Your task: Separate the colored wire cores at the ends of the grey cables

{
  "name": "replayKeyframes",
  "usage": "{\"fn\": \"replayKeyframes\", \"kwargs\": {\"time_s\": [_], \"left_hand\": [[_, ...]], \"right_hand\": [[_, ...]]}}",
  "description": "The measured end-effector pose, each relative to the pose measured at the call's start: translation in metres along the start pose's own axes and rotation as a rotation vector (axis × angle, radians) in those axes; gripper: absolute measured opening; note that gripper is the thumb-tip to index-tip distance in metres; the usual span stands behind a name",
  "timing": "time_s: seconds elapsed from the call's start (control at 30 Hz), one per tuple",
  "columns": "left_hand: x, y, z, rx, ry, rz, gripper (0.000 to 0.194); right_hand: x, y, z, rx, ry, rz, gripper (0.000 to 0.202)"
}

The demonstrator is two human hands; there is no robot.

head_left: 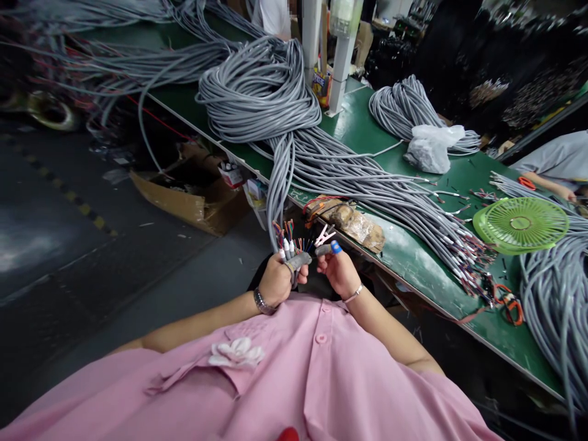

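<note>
In front of my lap, my left hand (277, 282) is closed round the ends of several grey cables (278, 196). White bands show near their stripped ends, and thin coloured wires (288, 229) fan out above the fingers. Grey wrapping covers a finger of this hand. Just to the right, my right hand (342, 275) has its fingers curled together, with a blue cover on one fingertip and grey wrapping on another. Whatever it pinches, if anything, is too small to make out. A pink clip-like thing (324, 236) is beyond the fingers, by the bench edge.
On the green bench (413, 269) lie a large cable coil (257, 92), long cables with stripped ends, a taped brown block (358, 226), a green fan (521, 225) and orange-handled scissors (509, 306). A cardboard box (179, 205) stands on the floor at left. A co-worker's arm (551, 184) reaches in at right.
</note>
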State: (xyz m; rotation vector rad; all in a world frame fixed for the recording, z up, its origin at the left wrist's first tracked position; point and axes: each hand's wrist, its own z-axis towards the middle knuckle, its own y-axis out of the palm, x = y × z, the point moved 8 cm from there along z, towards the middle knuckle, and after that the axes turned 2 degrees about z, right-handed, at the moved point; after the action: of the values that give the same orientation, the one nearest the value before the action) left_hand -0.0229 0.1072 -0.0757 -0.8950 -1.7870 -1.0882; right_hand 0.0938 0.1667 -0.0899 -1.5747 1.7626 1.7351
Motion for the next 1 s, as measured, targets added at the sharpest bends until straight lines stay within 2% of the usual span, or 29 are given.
{"fn": "replayKeyframes", "kwargs": {"time_s": [0.1,0.17,0.33,0.37,0.47,0.53,0.73,1.0], "left_hand": [[0.003,0.003,-0.003,-0.018,0.004,-0.005,0.016],[0.004,0.005,-0.003,-0.022,0.003,-0.005,0.016],[0.003,0.012,0.001,-0.043,-0.002,0.004,0.019],[0.003,0.013,0.002,-0.044,0.002,-0.002,0.019],[0.001,0.013,0.005,-0.037,0.008,-0.018,0.019],[-0.001,0.012,0.006,-0.036,0.005,-0.014,0.020],[-0.005,0.011,0.008,-0.039,-0.013,0.002,0.023],[-0.010,0.007,0.010,-0.030,-0.021,0.007,0.023]], "right_hand": [[0.002,-0.008,0.011,0.034,0.079,0.053,0.043],[-0.001,-0.008,0.018,0.016,0.058,0.019,0.046],[-0.027,-0.011,0.022,0.087,-0.251,-0.149,0.044],[-0.027,-0.010,0.022,0.082,-0.251,-0.148,0.045],[-0.016,0.001,0.025,-0.015,-0.106,-0.041,0.049],[-0.012,0.006,0.026,-0.032,-0.040,0.042,0.047],[-0.012,0.005,0.030,0.057,-0.064,0.168,0.036],[-0.011,0.005,0.027,0.098,-0.043,0.116,0.040]]}}
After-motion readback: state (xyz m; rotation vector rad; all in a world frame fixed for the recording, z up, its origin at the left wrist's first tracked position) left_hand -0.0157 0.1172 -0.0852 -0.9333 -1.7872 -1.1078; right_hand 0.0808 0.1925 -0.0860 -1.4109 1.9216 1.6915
